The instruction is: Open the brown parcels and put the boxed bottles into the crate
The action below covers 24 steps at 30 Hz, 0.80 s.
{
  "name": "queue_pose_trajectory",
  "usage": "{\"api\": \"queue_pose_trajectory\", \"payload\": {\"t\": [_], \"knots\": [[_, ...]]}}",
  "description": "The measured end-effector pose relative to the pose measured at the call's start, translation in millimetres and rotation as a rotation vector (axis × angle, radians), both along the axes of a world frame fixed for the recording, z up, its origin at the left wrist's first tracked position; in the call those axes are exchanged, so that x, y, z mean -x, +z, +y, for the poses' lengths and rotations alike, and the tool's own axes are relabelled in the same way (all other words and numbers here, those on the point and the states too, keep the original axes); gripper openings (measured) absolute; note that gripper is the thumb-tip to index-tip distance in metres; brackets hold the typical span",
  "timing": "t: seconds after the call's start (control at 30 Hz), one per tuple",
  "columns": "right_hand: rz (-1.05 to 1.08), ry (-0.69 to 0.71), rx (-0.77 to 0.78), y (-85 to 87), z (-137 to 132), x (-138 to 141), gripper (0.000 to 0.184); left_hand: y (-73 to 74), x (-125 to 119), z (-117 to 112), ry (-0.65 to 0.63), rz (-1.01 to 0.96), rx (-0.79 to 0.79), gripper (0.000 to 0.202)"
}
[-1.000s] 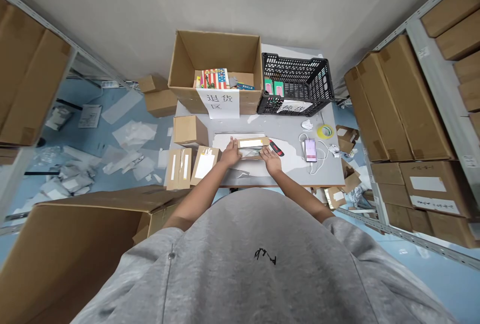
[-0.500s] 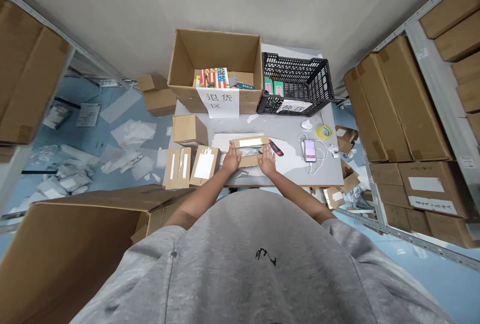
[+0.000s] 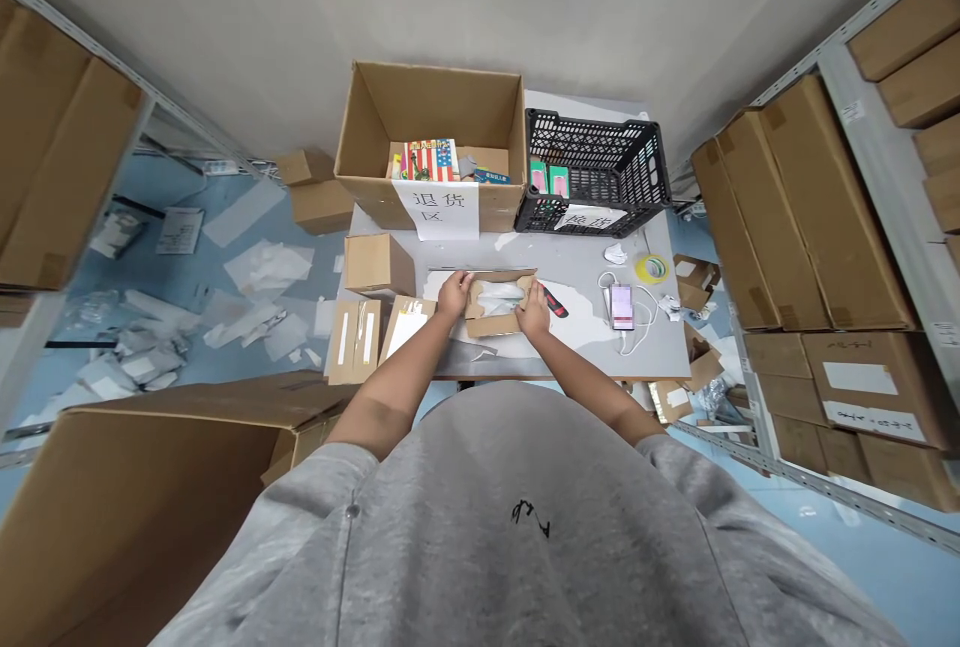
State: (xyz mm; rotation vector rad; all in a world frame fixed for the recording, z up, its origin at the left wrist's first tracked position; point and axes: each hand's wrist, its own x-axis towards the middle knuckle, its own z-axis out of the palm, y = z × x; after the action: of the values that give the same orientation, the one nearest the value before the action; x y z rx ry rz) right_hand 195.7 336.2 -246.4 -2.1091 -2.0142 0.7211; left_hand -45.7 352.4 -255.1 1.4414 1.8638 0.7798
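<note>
A small cardboard box [image 3: 491,328] lies on the table in front of me with its top flaps spread apart. Inside it shows a whitish, plastic-looking wrapped item [image 3: 501,298], whose kind I cannot make out. My left hand [image 3: 454,295] grips the box's left end near the far corner. On the opposite end, my right hand [image 3: 533,312] has its fingers over the cardboard edge. Just right of that hand lies a red and black box cutter [image 3: 556,302], partly hidden. White paper [image 3: 589,327] spreads beneath the box.
Behind stand a large open carton [image 3: 431,92] with books and a black plastic crate [image 3: 630,162]. Small closed boxes [image 3: 367,262] sit at left. A phone [image 3: 621,307] with a white cable and a yellow tape roll [image 3: 652,269] lie at right. Shelves flank both sides.
The box's flaps have been folded outward, baring more of the wrapped contents. My left hand has moved up and left to the box's end; my right hand now holds the right end.
</note>
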Motion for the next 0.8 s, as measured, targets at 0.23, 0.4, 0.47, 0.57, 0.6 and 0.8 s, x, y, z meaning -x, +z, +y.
{"api": "queue_pose_trajectory", "payload": {"t": [0.23, 0.4, 0.47, 0.57, 0.6, 0.8], "knots": [[0.109, -0.021, -0.05, -8.3, -4.4, -5.8, 0.071, -17.3, -11.7, 24.9, 0.189, -0.089, 0.17, 0.037], [0.331, -0.156, -0.112, -10.3, 0.6, -16.6, 0.061, -13.4, -27.1, 20.8, 0.282, 0.11, 0.122, 0.038], [0.377, -0.239, -0.104, -13.5, 7.4, -19.6, 0.061, -6.4, -32.8, 16.5, 0.217, 0.216, 0.061, 0.042], [0.373, -0.386, -0.089, -20.9, 18.4, -23.6, 0.057, 4.1, -39.1, 7.3, 0.018, 0.397, 0.061, 0.05], [0.36, -0.433, -0.083, -23.2, 21.4, -25.1, 0.055, 6.5, -40.8, 3.5, -0.041, 0.44, 0.074, 0.056], [0.27, -0.492, -0.086, -19.6, 27.2, -33.1, 0.052, 7.8, -47.3, -18.0, -0.208, 0.47, 0.052, 0.072]]}}
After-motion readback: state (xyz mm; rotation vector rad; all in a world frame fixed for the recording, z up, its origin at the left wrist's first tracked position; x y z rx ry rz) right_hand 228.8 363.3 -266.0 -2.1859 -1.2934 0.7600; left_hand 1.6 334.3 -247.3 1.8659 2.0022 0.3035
